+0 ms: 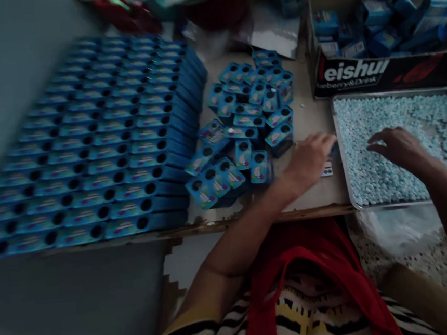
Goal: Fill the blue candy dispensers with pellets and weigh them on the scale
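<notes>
My left hand (311,155) is at the table's front part, its fingers curled down around a small blue box (326,169) that they largely hide. To its right lies a metal tray (345,177) spread with small pale-blue tablets (385,179). Over the tablets hovers my right hand (397,147), fingers bent and a small gap showing between thumb and forefinger; no object is visible in it. Left of my left hand stands a loose cluster of small blue boxes (248,121), each with a dark round hole on top. A few pale tablets rest on some of them.
Long, tight rows of similar blue boxes (99,142) fill the table's left side. Behind the tray, a black printed carton (372,76) holds more blue boxes. A dark red container (217,6) and a white sheet (276,32) are at the back. A clear plastic bag (405,230) hangs below the tray.
</notes>
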Tool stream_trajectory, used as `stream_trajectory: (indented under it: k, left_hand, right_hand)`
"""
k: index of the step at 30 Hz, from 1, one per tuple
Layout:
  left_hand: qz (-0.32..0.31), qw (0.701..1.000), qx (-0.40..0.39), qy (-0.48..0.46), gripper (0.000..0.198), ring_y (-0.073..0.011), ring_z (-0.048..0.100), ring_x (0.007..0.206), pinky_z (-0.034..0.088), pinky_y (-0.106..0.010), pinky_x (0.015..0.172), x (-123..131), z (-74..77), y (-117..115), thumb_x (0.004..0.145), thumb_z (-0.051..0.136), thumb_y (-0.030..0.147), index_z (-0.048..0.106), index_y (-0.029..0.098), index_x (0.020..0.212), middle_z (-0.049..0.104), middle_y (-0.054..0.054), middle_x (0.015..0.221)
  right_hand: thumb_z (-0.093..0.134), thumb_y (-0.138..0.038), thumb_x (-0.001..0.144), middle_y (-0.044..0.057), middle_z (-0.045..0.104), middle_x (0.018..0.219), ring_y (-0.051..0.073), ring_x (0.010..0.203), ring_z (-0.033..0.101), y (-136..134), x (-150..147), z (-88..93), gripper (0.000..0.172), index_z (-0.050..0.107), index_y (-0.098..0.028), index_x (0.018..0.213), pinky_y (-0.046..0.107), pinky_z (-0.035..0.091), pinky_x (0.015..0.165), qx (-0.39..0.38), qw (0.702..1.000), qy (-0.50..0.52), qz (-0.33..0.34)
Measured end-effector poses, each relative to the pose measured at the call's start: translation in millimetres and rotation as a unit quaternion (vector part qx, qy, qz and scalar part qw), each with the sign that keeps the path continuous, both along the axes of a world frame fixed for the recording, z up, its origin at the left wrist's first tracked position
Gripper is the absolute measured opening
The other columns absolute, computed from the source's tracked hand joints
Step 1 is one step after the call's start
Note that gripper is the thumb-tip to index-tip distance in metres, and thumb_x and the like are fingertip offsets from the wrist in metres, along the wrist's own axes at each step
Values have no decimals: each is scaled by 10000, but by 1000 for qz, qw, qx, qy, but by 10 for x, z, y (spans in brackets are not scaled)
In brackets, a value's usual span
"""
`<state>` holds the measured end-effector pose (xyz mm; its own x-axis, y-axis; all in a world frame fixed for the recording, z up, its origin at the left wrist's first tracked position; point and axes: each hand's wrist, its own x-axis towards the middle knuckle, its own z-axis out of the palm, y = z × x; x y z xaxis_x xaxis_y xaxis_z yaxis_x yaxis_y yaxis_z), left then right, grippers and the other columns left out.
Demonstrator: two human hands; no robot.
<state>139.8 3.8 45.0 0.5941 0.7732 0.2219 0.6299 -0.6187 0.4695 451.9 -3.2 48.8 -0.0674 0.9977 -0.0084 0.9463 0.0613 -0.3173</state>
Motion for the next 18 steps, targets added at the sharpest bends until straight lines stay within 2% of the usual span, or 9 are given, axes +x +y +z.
stream_trajectory:
  k: [2,3,6,9,11,12,13,15,18]
  left_hand:
    - [-23,999,10,26,392,-268,717,1144,595,-396,988,7,133,-85,937,729,46,682,194,1297,759,-92,1206]
    - [-18,999,26,21,389,-256,716,1153,594,-382,989,-45,224,-99,957,707,52,670,203,1313,757,-81,1209]
    - [36,995,93,-19,383,-237,702,1217,578,-369,1050,-425,616,60,1001,703,96,634,223,1355,740,-65,1278]
    - [109,981,156,-24,404,-234,686,1256,542,-388,1126,-1003,1113,608,989,743,88,623,179,1364,721,-72,1324]
    - [173,967,187,0,430,-236,675,1287,514,-408,1164,-1386,1373,1184,971,760,68,614,117,1372,707,-74,1344]
    - [203,959,194,19,439,-229,662,1318,495,-418,1192,-1558,1449,1516,971,748,59,606,98,1384,699,-64,1370]
    - [227,954,192,41,450,-222,652,1343,480,-431,1214,-1715,1478,1863,985,735,81,591,83,1412,695,-55,1389]
    - [240,956,155,73,460,-169,629,1370,470,-404,1233,-1979,1398,2546,1015,709,139,563,68,1445,683,-28,1453]
    - [219,969,68,89,410,-34,629,1294,457,-241,1206,-2287,1040,3373,1049,633,198,559,36,1418,694,2,1517]
  right_hand:
    - [689,-490,1003,170,811,1172,410,1134,727,32,-32,-13,271,848,-272,998,581,520,1006,74,995,-54,43]
    - [647,-490,1029,167,805,1247,417,1178,722,67,-90,-15,300,852,-272,1054,599,517,1034,103,992,-51,52]
    - [618,-506,1046,141,835,1135,349,968,772,259,-409,-26,350,851,-246,1072,534,582,920,106,991,33,68]
    - [646,-484,1032,113,836,1027,276,826,771,523,-845,-67,333,837,-222,1106,435,611,795,82,981,137,110]
    - [663,-454,1031,112,834,1063,277,887,789,686,-1105,-102,326,816,-217,1194,423,626,816,88,971,165,149]
    - [668,-440,1034,114,832,1086,284,925,796,754,-1206,-117,325,806,-219,1227,428,632,839,92,968,165,168]
    - [669,-427,1039,115,830,1109,289,957,801,809,-1281,-130,321,799,-222,1250,435,638,867,93,965,160,184]
    - [665,-407,1052,112,826,1133,293,1002,807,876,-1351,-149,294,798,-232,1247,443,644,922,93,963,147,205]
    - [659,-396,1065,99,828,1109,284,998,817,868,-1292,-183,258,798,-244,1221,424,658,922,94,966,139,196]
